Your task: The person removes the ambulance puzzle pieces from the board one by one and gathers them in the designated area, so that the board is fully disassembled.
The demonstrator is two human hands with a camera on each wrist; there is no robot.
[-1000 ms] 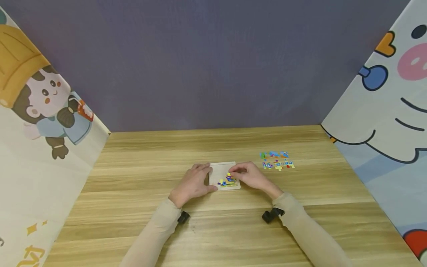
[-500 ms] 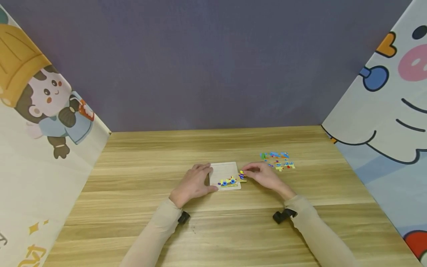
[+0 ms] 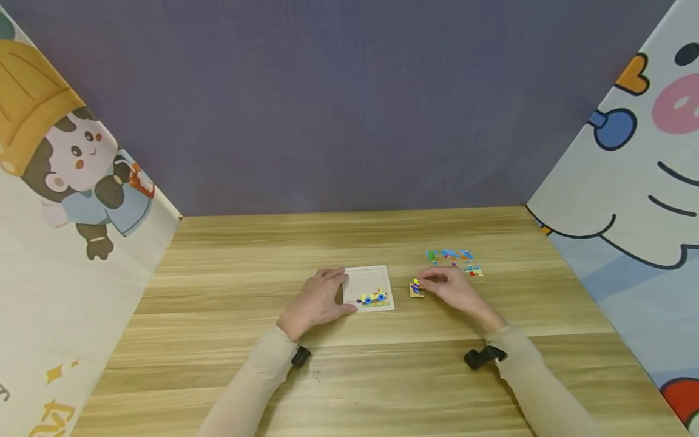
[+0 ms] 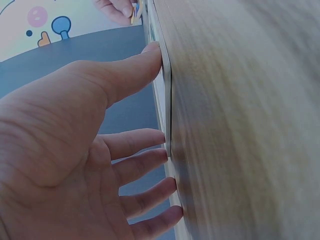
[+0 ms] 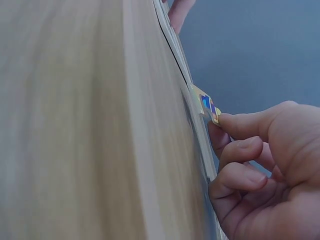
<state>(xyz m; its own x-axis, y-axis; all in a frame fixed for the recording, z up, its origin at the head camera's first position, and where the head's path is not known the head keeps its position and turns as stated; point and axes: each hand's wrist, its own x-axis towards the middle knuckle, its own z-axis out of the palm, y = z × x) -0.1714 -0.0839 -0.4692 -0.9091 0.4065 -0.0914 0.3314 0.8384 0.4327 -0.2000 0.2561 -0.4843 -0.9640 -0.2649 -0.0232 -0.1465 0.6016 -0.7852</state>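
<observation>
A white puzzle tray [image 3: 364, 278] lies flat on the table, with joined puzzle pieces [image 3: 374, 298] showing a yellow and blue vehicle in its lower right part. My left hand [image 3: 317, 300] rests at the tray's left side. Its thumb touches the near corner and its spread, fairly straight fingers the far one, as the left wrist view shows. To the right of the tray, my right hand [image 3: 452, 289] pinches a yellow and purple puzzle piece [image 3: 415, 291] between thumb and index finger. In the right wrist view this piece [image 5: 205, 103] stands tilted at the table surface.
Several loose puzzle pieces [image 3: 450, 254] lie beyond the right hand, some of them partly hidden by it. The wooden table [image 3: 262, 243] ends at a dark back wall [image 3: 349, 121], with printed panels on both sides.
My right hand has drawn the puzzle piece out of the tray and moved right with it, onto the table beside the tray. The left hand has stayed in place.
</observation>
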